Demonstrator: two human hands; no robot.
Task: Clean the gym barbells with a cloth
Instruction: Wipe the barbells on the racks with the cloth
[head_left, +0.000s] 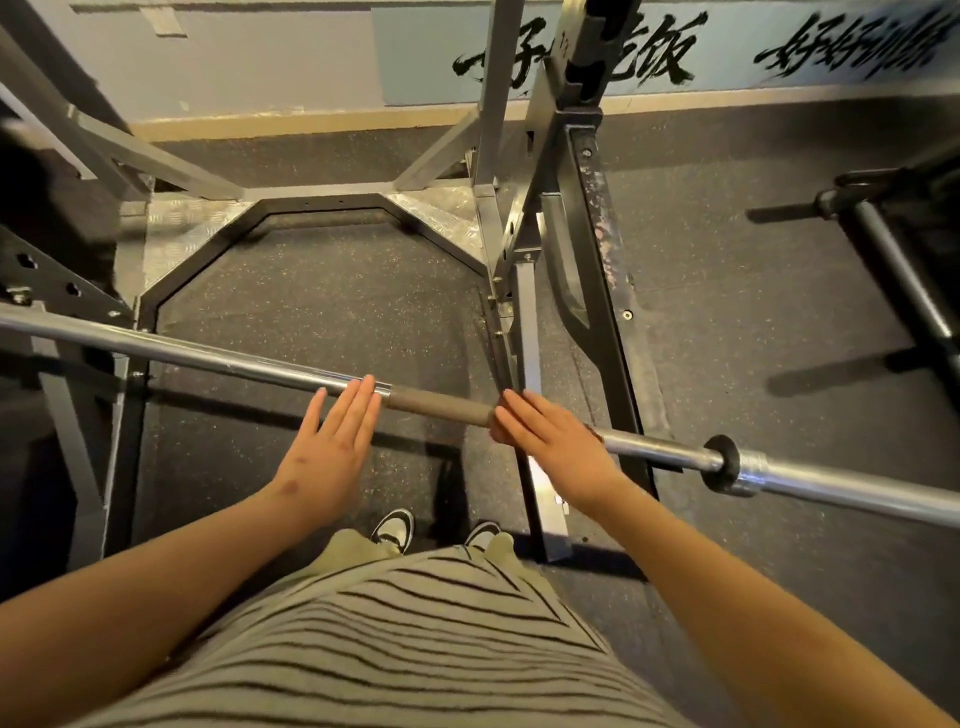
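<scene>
Chrome steel barbell spanning the squat rack, rough knurled grip section between the hands, left hand flat, fingertips touching the smooth shaft, right hand laid loosely over it with fingers straight, speckled rubber floor open below.

Both hands reach flat to the barbell: left hand with fingertips at the bar, right hand laid over it.

Single wide-angle head cam looks fwd/down, close above barbell.
</scene>
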